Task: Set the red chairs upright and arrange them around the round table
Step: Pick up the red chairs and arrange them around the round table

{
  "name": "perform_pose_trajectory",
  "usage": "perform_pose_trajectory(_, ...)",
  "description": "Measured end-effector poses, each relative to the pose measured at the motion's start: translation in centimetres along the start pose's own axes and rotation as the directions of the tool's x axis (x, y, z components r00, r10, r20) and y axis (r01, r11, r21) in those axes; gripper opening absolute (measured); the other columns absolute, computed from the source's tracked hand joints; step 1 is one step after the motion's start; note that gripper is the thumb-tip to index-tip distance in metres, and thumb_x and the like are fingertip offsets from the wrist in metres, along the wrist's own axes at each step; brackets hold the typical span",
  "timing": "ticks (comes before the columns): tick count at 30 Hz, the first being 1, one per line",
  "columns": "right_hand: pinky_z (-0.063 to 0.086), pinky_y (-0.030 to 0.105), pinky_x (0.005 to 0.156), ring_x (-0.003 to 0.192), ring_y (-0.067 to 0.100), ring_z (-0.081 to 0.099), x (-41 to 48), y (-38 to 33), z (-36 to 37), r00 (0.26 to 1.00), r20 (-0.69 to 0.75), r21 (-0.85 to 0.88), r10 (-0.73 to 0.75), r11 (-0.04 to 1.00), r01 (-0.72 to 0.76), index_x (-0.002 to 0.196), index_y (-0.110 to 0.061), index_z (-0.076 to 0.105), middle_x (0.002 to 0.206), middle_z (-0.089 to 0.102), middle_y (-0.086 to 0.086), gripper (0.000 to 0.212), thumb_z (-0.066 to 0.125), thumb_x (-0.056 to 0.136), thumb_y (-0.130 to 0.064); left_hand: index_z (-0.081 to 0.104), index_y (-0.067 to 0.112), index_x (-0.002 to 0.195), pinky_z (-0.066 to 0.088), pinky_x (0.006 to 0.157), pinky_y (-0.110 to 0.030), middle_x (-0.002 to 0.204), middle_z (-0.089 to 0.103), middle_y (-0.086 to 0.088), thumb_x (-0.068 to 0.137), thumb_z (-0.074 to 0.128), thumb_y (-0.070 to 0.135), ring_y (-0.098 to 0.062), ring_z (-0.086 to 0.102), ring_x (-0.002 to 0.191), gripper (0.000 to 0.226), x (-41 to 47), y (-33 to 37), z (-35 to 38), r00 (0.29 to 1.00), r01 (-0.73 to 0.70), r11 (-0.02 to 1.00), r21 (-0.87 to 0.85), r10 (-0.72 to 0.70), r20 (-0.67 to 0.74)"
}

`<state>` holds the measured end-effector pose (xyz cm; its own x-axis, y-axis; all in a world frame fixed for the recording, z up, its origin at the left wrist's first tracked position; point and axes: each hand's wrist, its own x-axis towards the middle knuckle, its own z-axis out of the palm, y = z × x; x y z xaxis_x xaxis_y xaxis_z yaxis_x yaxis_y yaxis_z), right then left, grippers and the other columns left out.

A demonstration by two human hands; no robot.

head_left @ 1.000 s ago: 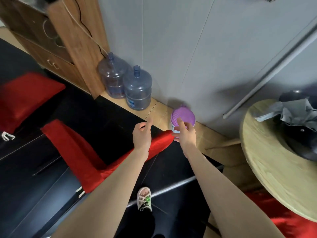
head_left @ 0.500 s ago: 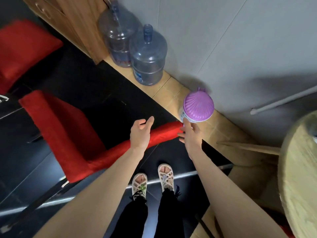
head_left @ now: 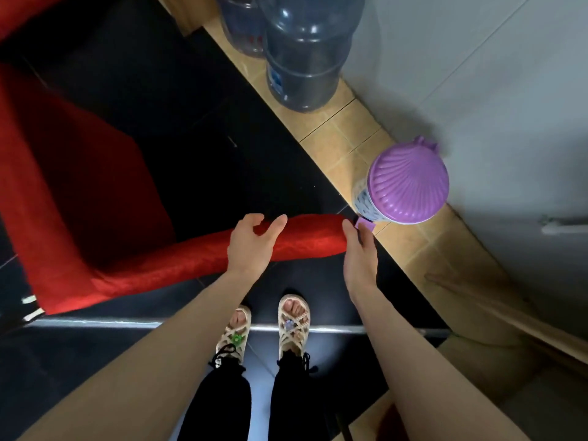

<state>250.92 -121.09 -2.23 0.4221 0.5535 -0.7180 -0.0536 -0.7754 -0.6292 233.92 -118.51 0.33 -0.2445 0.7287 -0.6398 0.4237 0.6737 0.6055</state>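
your feet: sandals (head_left: pixel 264 326) planted on the dark floor (head_left: pixel 95 361), so you're standing right over the job.
left hand: your left hand (head_left: pixel 251 246) lies over the padded red edge, fingers spread and curling but not clamped down yet, so nothing's gripped.
right hand: your right hand (head_left: pixel 359 253) sits at the very tip of that same edge, fingers loose and just touching it, not holding anything either.
red chair: the red chair (head_left: pixel 79 202) is tipped over on the floor; the edge under your hands runs left-to-right, a bit uphill toward the right, and the bulk of the chair spreads off to your left.
what matters: both hands are at the right-hand end, so I'd guess the lift pivots from there.
purple bin: the purple-lidded bin (head_left: pixel 409 186) stands just beside your right fingertips on the tan strip, so watch the swing.
water jugs: two water jugs (head_left: pixel 305 49) stand further back by the wall.
labels: there's a blue sticker on the nearer jug, too blurry to read; no other writing.
round table: not in view.
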Motion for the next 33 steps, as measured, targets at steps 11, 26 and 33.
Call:
perform_pose_trajectory(11, 0.034, 0.007, 0.073, 0.099, -0.003, 0.05, 7.2, 3.9, 1.9, 0.996, 0.054, -0.036, -0.075, 0.996, 0.077, 0.136, -0.039, 0.048, 0.112, 0.051, -0.023, 0.055, 0.063, 0.086, -0.057, 0.063, 0.012, 0.124, -0.005, 0.12, -0.036, 0.119, 0.067, -0.002, 0.096, 0.033, 0.061, -0.017, 0.055, 0.121, 0.064, 5.7, -5.1, 5.6, 0.967, -0.192, 0.856, 0.48, 0.248, -0.054)
perform_pose_trajectory(26, 0.052, 0.014, 0.07, 0.094, 0.002, 0.068, 9.8, 6.9, 3.1, 0.996, -0.023, 0.199, -0.082, 0.976, 0.085, 0.112, -0.035, 0.065, 0.102, 0.072, -0.012, 0.065, 0.077, 0.055, -0.064, 0.076, 0.01, 0.084, 0.036, 0.09, -0.037, 0.08, 0.071, -0.005, 0.095, 0.042, 0.053, -0.027, 0.065, 0.077, 0.056, 6.7, -7.6, 8.3, 0.806, -0.287, 0.614, 0.735, 0.569, -0.16)
perform_pose_trajectory(33, 0.051, 0.01, 0.072, 0.095, -0.003, 0.066, 9.7, 7.3, 2.4, 0.992, 0.078, 0.21, -0.095, 0.975, 0.077, 0.125, -0.029, 0.06, 0.109, 0.069, -0.011, 0.079, 0.078, 0.055, -0.06, 0.073, 0.004, 0.081, 0.047, 0.081, -0.043, 0.076, 0.068, -0.011, 0.096, 0.042, 0.053, -0.031, 0.065, 0.071, 0.06, 6.8, -7.5, 7.8, 0.811, -0.322, 0.54, 0.777, 0.581, -0.067)
